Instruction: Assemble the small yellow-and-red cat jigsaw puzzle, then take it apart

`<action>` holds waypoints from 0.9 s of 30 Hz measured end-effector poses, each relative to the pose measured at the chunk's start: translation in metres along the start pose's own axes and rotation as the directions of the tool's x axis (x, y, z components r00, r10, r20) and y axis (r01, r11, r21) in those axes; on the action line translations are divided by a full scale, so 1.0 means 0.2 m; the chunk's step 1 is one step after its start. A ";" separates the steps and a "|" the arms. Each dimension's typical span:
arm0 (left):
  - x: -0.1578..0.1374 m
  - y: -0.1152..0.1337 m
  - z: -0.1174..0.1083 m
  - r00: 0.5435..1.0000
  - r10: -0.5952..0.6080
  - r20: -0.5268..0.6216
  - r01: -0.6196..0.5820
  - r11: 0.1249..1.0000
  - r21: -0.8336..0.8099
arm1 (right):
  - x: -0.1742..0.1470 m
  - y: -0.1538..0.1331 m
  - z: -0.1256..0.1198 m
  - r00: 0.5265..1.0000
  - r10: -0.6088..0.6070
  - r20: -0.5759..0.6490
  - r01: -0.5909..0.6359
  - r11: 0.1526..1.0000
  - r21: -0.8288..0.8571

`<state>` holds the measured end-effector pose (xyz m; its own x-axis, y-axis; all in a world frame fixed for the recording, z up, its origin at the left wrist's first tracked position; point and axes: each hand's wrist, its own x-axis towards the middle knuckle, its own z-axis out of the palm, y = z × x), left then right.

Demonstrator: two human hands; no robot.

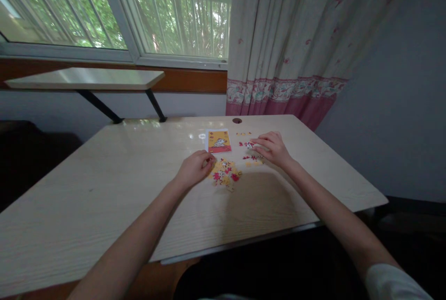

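Observation:
A loose pile of jigsaw puzzle pieces [226, 172] in yellow, red and white lies on the table. My left hand [195, 168] rests at the pile's left edge, fingers curled in towards the thumb; what they hold, if anything, is too small to make out. Behind the pile lies a picture card [219, 142], yellow and red with a white animal on it. To the right, more pieces are laid out in short rows. My right hand [273, 148] reaches over them, thumb and fingertips closed around a puzzle piece [249, 144] in the red-and-white row, partly hidden by the fingers.
The pale wooden table [121, 184] has a round cable hole [237, 120] at its back edge. A raised shelf [104, 78] on dark legs stands at the back left. A patterned curtain [272, 35] hangs behind the table, beside a barred window [181, 12].

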<state>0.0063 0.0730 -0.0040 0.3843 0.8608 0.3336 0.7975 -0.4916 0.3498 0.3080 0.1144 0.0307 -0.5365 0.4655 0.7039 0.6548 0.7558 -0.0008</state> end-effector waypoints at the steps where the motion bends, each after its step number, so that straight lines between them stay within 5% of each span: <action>1: 0.00 0.00 0.00 1.000 0.003 0.001 -0.003 1.000 0.008 | -0.01 0.04 -0.01 0.999 0.012 0.045 -0.013 1.000 0.002; 8: 0.00 0.00 -0.01 1.000 0.003 0.009 -0.003 0.999 0.054 | -0.23 0.35 -0.05 0.897 0.216 0.386 -0.280 0.953 0.117; 13: 0.00 0.01 -0.01 1.000 0.003 0.030 -0.004 0.999 0.050 | -0.33 0.43 -0.08 0.814 0.300 0.498 -0.440 0.877 0.191; 27: 0.00 0.01 -0.02 0.999 0.000 0.037 -0.001 0.999 0.043 | -0.36 0.47 -0.07 0.814 0.273 0.513 -0.419 0.887 0.192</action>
<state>0.0069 0.0708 -0.0002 0.4010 0.8652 0.3010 0.8163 -0.4866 0.3111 0.4155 0.1446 -0.0092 -0.5310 0.8214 0.2081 0.7036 0.5643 -0.4320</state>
